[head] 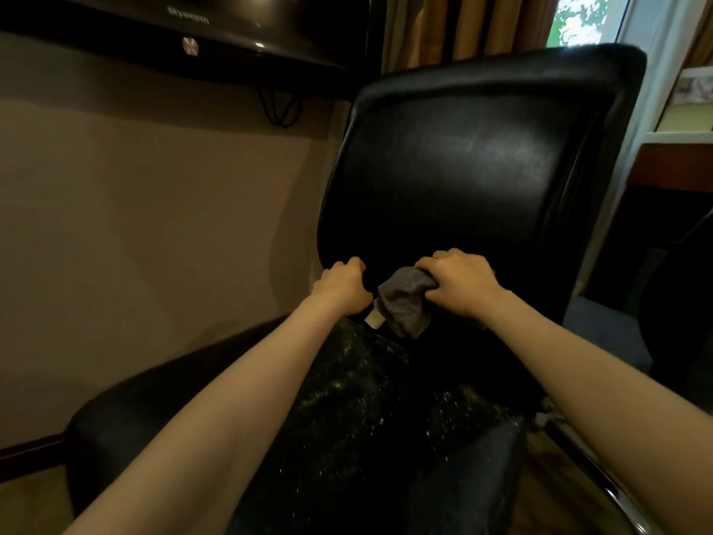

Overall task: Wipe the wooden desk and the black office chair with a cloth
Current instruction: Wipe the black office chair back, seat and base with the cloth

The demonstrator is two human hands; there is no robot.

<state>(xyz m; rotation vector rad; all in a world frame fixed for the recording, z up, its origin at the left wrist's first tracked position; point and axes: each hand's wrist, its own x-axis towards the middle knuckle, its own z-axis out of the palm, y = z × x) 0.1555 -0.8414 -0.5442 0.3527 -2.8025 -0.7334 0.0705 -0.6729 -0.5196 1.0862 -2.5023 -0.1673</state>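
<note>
Since the grey cloth (403, 303) sits bunched at the foot of the black chair's backrest (474, 160), right where it meets the seat (366, 399), the step in hand looks like wiping that crease. To do it well, I would spread the cloth flatter so that more of it meets the leather. I would then press it into the fold and draw it sideways along the whole join in overlapping passes. The seat is thick with pale specks, so it likely needs a fresh face of the cloth afterwards.

The right hand (461, 283) grips the cloth, fingers curled over its top and knuckles up, wrist nearly straight. The left hand (343, 285) is curled round the lower left edge of the backrest and seems to steady the chair. A firm hold there should stop it from turning under the push. Both forearms reach forward over the seat. A small pale piece (374, 319) shows just beside the cloth, below the left hand, and I cannot tell what it is. A television (193, 28) hangs on the wall at upper left, and curtains (463, 25) stand behind the chair.
</note>
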